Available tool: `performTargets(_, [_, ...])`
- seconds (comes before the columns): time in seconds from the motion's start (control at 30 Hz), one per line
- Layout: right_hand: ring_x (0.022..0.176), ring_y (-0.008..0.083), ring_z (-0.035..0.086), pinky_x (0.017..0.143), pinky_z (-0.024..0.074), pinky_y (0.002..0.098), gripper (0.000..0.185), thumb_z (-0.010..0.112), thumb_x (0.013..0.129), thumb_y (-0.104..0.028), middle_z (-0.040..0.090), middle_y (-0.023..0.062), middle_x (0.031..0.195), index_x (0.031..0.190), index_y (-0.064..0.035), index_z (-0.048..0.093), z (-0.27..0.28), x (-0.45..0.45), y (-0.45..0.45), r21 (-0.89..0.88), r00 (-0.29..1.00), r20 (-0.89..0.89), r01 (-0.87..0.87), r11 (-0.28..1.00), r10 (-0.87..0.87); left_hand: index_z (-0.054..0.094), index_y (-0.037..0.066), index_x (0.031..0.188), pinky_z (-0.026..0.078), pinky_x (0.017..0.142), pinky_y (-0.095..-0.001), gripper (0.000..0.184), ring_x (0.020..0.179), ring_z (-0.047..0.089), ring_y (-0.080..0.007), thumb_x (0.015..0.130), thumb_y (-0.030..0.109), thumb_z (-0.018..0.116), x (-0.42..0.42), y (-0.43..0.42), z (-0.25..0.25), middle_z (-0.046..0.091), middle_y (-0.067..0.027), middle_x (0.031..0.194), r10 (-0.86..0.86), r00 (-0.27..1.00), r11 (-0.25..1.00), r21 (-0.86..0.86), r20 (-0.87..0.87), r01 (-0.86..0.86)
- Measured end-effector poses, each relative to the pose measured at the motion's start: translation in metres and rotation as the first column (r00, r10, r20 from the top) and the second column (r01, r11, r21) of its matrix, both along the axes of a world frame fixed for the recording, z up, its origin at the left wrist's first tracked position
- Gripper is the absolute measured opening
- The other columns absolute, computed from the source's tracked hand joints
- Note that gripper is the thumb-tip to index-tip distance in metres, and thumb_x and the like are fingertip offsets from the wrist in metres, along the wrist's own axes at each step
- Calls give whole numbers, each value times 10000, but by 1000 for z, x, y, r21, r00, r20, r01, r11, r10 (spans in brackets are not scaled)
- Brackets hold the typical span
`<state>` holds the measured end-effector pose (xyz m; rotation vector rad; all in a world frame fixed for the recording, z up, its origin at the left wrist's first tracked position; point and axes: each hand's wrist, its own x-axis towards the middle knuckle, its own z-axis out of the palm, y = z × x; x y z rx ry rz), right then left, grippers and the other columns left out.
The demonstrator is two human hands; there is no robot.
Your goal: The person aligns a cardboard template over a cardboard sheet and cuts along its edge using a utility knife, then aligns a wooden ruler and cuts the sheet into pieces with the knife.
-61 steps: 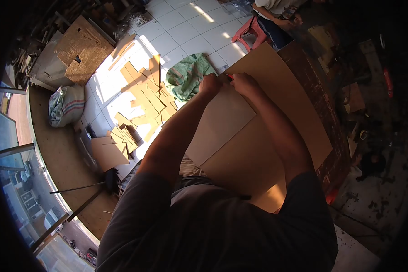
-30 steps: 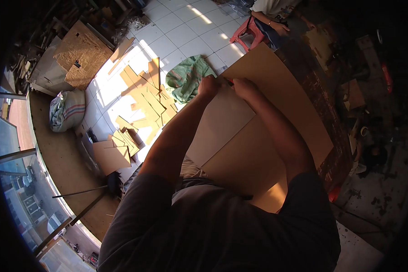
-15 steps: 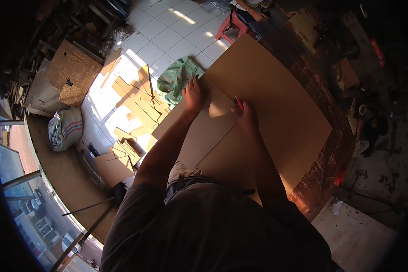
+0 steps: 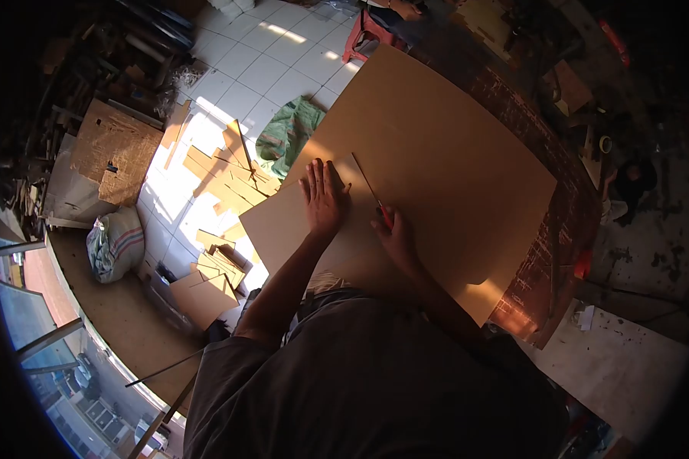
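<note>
Flat brown pieces (image 4: 241,187) lie on the tiled floor (image 4: 246,75), left of a green cloth (image 4: 291,131). The left hand (image 4: 324,200) lies palm-down on layered brown sheets (image 4: 452,153), fingers slightly spread; to its right, the right hand (image 4: 397,239) has its fingers wrapped around a red tool (image 4: 388,217) over them.

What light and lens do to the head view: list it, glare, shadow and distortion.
In the head view throughout: sunlight washes out part of the tiled floor; the wearer's shirt sits in deep shadow; bright patches fall on the cardboard sheet, whose upper-right edge looks bowed, likely by the wide lens; the corners go black.
</note>
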<state>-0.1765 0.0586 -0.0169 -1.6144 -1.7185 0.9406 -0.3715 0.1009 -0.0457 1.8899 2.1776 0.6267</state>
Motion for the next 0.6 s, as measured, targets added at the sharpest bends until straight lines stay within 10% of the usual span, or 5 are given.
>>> performTargets(0.17, [928, 303, 699, 811, 533, 394, 296, 706, 892, -221, 702, 159, 966, 1089, -8, 649, 5, 4, -12, -159, 961, -126, 223, 962, -244, 256, -5, 1516, 132, 1200, -552, 743, 1482, 178, -429, 960, 355, 592, -22, -11, 9, 276, -269, 1557, -114, 936, 982, 183, 332, 54])
performTargets(0.5, [835, 347, 698, 738, 540, 398, 174, 658, 911, -159, 688, 186, 863, 1005, -12, 653, 13, 31, -25, 18, 967, -130, 222, 975, -218, 229, 58, 1533, 230, 1129, -652, 825, 1450, 189, -511, 923, 397, 669, -135, -119, -17, 224, -314, 1558, 365, 918, 927, 31, 156, -374])
performTargets(0.6, [812, 348, 697, 714, 534, 407, 168, 658, 898, -159, 686, 184, 838, 966, -6, 645, 4, 28, -24, -41, 958, -161, 234, 971, -237, 230, -3, 1511, 435, 1024, -567, 860, 1361, 384, -453, 907, 380, 706, -157, -138, -36, 296, -325, 1512, 610, 535, 762, -247, 585, -599])
